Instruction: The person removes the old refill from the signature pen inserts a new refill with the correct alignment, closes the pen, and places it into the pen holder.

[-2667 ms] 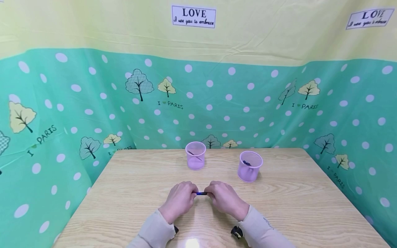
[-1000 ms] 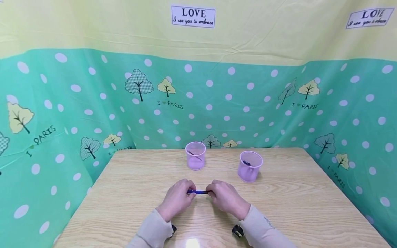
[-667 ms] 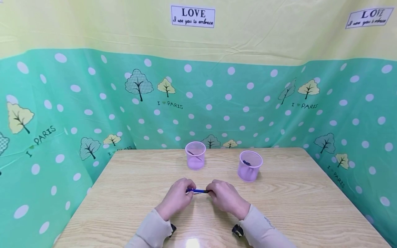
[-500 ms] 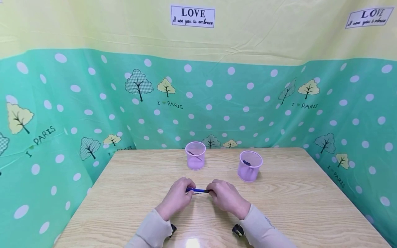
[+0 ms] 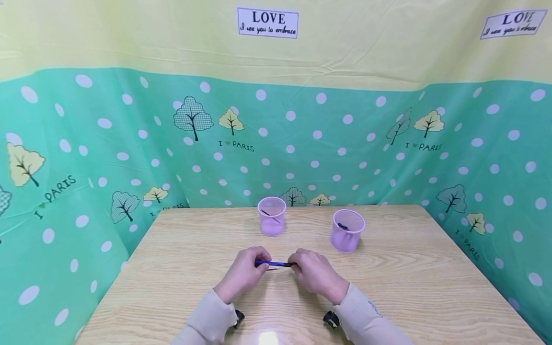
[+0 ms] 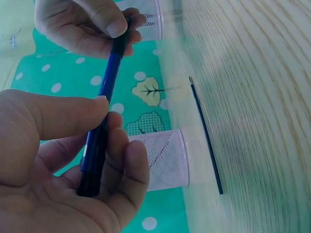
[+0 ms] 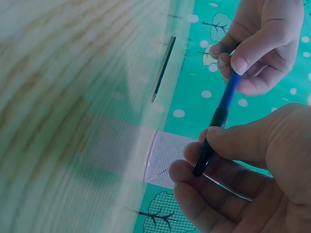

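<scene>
A blue pen with a black grip section [image 5: 276,264] is held level between both hands above the table. My left hand [image 5: 245,272] pinches its blue barrel [image 6: 111,73] between thumb and fingers, the rear end lying over the curled fingers. At the other end, my right hand [image 5: 316,274] pinches the black grip [image 7: 220,116] with thumb and fingertips. Below the hands a thin dark ink refill [image 6: 206,136] lies on the table, its metal tip toward the right hand's side. No tip sticks out that I can make out at the pen's front end.
Two purple mesh cups stand farther back on the wooden table [image 5: 194,249]. In the left cup [image 5: 272,229] leans a thin dark stick-like item; the right cup [image 5: 344,243] holds small dark pieces. Green dotted cloth [image 5: 258,163] hangs behind and at both sides.
My left hand has shifted slightly left along with its grip, and more of the blue barrel shows between the hands. The refill on the table has come into sight below the pen.
</scene>
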Available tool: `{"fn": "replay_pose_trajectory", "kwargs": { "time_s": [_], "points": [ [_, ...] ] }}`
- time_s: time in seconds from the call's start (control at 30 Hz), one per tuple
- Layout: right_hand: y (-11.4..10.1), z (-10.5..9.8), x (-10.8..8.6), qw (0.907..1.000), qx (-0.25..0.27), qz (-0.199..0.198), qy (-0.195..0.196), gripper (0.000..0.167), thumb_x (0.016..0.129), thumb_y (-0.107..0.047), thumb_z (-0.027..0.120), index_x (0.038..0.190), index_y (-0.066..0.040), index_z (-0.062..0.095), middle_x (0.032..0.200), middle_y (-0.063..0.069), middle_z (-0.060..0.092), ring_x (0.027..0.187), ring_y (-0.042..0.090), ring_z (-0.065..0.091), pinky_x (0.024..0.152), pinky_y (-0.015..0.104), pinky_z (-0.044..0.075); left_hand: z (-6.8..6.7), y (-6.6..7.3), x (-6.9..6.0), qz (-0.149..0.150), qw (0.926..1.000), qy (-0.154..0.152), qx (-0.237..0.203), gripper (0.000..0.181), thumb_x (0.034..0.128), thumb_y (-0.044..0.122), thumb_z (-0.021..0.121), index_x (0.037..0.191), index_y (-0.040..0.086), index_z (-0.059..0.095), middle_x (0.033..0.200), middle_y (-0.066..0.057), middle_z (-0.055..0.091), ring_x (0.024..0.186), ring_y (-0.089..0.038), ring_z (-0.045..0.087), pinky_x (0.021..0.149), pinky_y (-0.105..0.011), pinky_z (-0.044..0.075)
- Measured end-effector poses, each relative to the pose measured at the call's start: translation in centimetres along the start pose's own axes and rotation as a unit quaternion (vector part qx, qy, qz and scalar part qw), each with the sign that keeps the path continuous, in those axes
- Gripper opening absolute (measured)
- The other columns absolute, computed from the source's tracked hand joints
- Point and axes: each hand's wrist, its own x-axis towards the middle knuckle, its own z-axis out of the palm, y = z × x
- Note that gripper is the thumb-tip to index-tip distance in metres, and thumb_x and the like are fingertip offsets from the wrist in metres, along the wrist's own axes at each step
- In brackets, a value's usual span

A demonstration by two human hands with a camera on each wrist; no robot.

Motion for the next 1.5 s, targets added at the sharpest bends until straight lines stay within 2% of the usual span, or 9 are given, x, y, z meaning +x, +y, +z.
{"fn": "replay_pose_trajectory", "kwargs": {
  "time_s": [0.2,0.4,0.57,0.77,0.93,1.1,1.23,1.5],
  "points": [
    [0.1,-0.1,0.0,1.0,0.004,0.006,0.002,0.014,0.083,-0.005,0.066,0.091,-0.015,0.072,0.077,-0.009,0.058,0.07,0.008,0.056,0.062,0.028,0.049,-0.1,-0.1,0.0,-0.012,0.9997,-0.002,-0.023,0.013,0.0859,-0.002,0.064,0.089,0.011,0.065,0.084,-0.001,0.064,0.074,-0.011,0.055,0.066,-0.026,0.047],
    [0.0,-0.2,0.0,1.0,0.005,0.008,-0.001,0.014,0.084,-0.006,0.067,0.093,-0.015,0.072,0.078,-0.009,0.059,0.071,0.007,0.057,0.063,0.028,0.05,-0.1,-0.1,0.1,-0.018,0.9994,-0.001,-0.03,0.015,0.0859,-0.003,0.062,0.09,0.011,0.065,0.085,0.003,0.062,0.075,-0.012,0.056,0.067,-0.026,0.048],
    [0.0,-0.3,0.1,1.0,0.005,0.007,0.001,0.012,0.084,-0.008,0.067,0.093,-0.016,0.073,0.079,-0.009,0.059,0.07,0.007,0.056,0.063,0.027,0.049,-0.3,-0.1,0.0,-0.021,0.9992,0.009,-0.033,0.013,0.0864,-0.002,0.063,0.09,0.01,0.064,0.083,0.002,0.061,0.074,-0.012,0.055,0.066,-0.026,0.048],
    [0.2,-0.6,0.2,0.9997,-0.002,0.023,0.002,0.009,0.085,-0.017,0.07,0.093,-0.017,0.072,0.082,-0.009,0.06,0.071,0.006,0.055,0.062,0.027,0.048,-0.3,-0.1,0.2,-0.021,0.9991,0.024,-0.028,0.013,0.0863,-0.001,0.063,0.089,0.012,0.065,0.083,0.004,0.062,0.073,-0.011,0.056,0.066,-0.026,0.048],
    [0.4,-1.1,0.2,0.9995,-0.012,0.024,0.02,0.015,0.084,-0.021,0.071,0.096,-0.013,0.072,0.088,-0.003,0.065,0.077,0.011,0.06,0.064,0.03,0.05,-0.3,0.0,0.1,-0.011,0.9991,0.039,-0.011,0.013,0.0846,-0.001,0.064,0.087,0.012,0.065,0.083,0.004,0.061,0.074,-0.011,0.055,0.067,-0.026,0.048],
    [0.6,-1.6,0.1,0.9984,-0.025,0.024,0.044,0.015,0.082,-0.021,0.073,0.095,-0.013,0.072,0.088,-0.003,0.065,0.081,0.014,0.061,0.067,0.032,0.051,-0.4,0.2,0.2,-0.015,0.9989,0.044,-0.004,0.013,0.0849,-0.001,0.064,0.088,0.011,0.064,0.084,0.003,0.061,0.074,-0.011,0.055,0.066,-0.026,0.047],
    [1.0,-1.8,-0.1,0.9977,-0.026,0.023,0.058,0.016,0.081,-0.022,0.074,0.094,-0.013,0.073,0.087,-0.004,0.065,0.08,0.014,0.06,0.069,0.032,0.05,-0.3,0.3,0.3,-0.029,0.9983,0.047,-0.016,0.011,0.0852,-0.001,0.065,0.087,0.01,0.065,0.083,0.002,0.061,0.072,-0.011,0.055,0.063,-0.025,0.048],
    [1.9,-2.1,-0.6,0.9954,-0.012,0.04,0.086,0.018,0.08,-0.021,0.076,0.094,-0.01,0.073,0.089,-0.002,0.066,0.082,0.015,0.062,0.074,0.034,0.052,-0.4,0.3,0.2,-0.03,0.996,0.071,-0.044,0.009,0.0828,-0.001,0.067,0.085,0.008,0.066,0.078,0.0,0.062,0.067,-0.012,0.055,0.058,-0.024,0.048]
  ]
}}
